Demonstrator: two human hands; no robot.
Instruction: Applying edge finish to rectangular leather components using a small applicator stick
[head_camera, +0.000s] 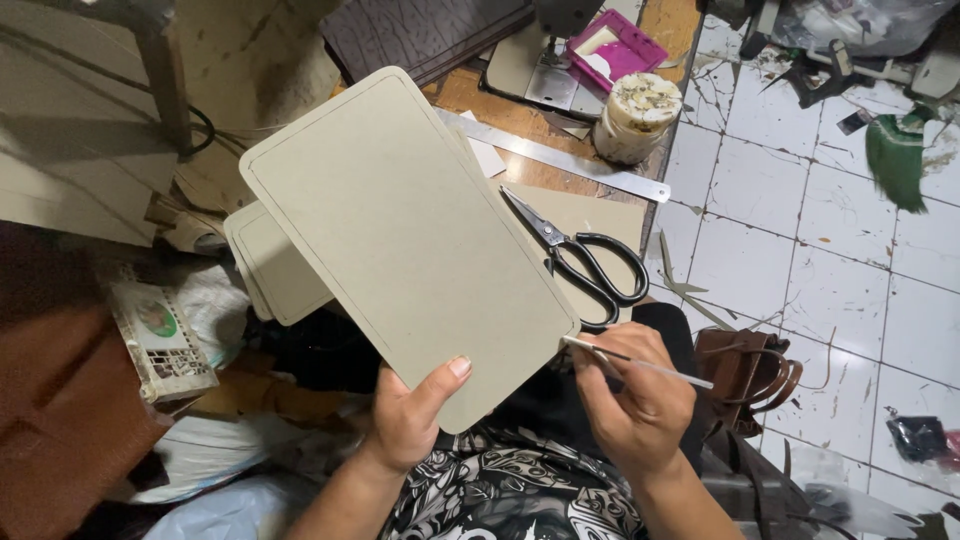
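left hand (410, 415) pinches the grey cardboard panel (400, 230); right hand (635, 395) grips a thin brush (640, 362); a wobbling panel could smear its edge.

This is a small craft workshop, cluttered and well used. On the far tabletop (480, 95) sit a sewing machine (545, 50), a long metal ruler (560, 155), black scissors (585, 260), a smeared jar (635, 115) and a pink tray (615, 45), with a stack of cut grey boards (270, 265) at its left end. The cracked, stained white floor tiles (830, 270) on the right are strewn with offcuts and scraps, and a brown leather bag (745, 370) lies near the tabletop's edge.
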